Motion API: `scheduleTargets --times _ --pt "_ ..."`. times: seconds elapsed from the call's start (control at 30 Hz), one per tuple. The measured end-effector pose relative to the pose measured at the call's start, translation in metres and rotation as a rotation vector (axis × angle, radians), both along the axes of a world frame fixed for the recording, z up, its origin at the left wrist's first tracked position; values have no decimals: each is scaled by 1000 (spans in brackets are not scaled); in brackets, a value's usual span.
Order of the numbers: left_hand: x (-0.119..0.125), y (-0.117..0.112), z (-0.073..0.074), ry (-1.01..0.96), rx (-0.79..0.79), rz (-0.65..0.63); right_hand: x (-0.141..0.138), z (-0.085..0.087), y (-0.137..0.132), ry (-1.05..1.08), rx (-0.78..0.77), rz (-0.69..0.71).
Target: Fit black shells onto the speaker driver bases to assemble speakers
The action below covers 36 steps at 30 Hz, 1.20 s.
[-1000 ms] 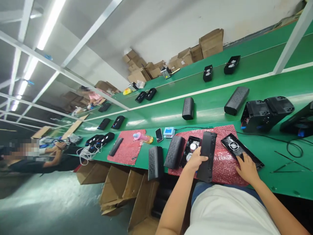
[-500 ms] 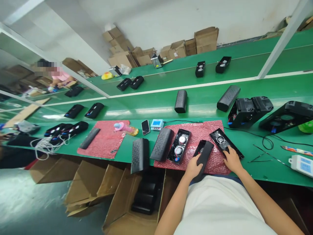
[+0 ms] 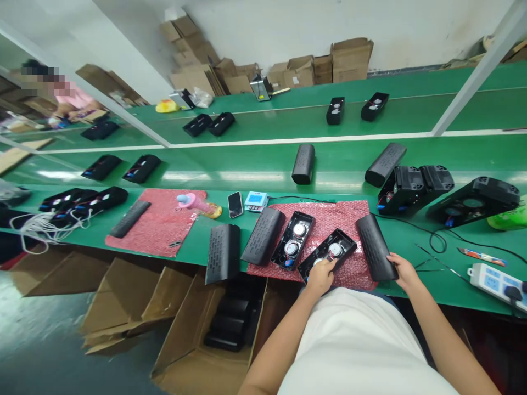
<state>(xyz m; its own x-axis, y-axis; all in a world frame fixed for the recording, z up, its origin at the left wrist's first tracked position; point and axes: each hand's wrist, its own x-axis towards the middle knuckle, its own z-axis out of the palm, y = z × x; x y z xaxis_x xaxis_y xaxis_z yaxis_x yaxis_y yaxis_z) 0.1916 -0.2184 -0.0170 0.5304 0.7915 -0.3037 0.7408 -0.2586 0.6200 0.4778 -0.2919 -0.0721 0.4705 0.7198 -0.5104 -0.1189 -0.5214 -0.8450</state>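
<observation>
Left hand: the left hand (image 3: 321, 277) lies over the near end of an open speaker housing (image 3: 335, 249), fingers beside its wires; I cannot tell whether they grip it or only touch.
Right hand: the right hand (image 3: 403, 272), well apart from the left, pinches the outer edge of a slotted black cover (image 3: 375, 247).
Between the hands: pink bubble wrap (image 3: 333, 214) shows in a wedge from housing to cover, widening away from the body.
Wrap edges: its right border runs under the cover held by the right hand; its near border reaches the left hand's housing.
Left of the left hand: a second open housing (image 3: 293, 241) sits just beside the first, then a patterned cover (image 3: 263, 236) near it, so room is tight on this side.
Farther left: a standing cover (image 3: 223, 253) appears to jut past the table's front edge.
Right of the right hand: green tabletop (image 3: 442, 285) extends to a power strip (image 3: 492, 282), with thin dark rods (image 3: 430, 269) near the fingers.
Ahead of the right hand: a black cable (image 3: 405, 221) crosses before upright housings (image 3: 405, 189).
Body side: the white shirt (image 3: 349, 340) is close to the wrap's near border, leaving little space there.
</observation>
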Motion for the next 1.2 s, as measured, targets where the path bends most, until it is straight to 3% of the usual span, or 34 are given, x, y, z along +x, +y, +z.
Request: scheduleTargets --times 0.2,0.37,0.53,0.87,1.2 --pt "-1 -7 -12 86 121 -167 -11 -9 -12 -344 -157 23" --pt "-2 -11 -18 99 205 -232 -35 1 -1 -714 -268 147" --pt "-4 -13 -26 127 270 -282 -56 8 7 -936 -397 219" --pt "-10 -18 -37 135 367 -367 -63 11 6 -1152 -496 264" --pt "-11 -15 -36 154 414 -399 -64 9 5 -1225 -507 288"
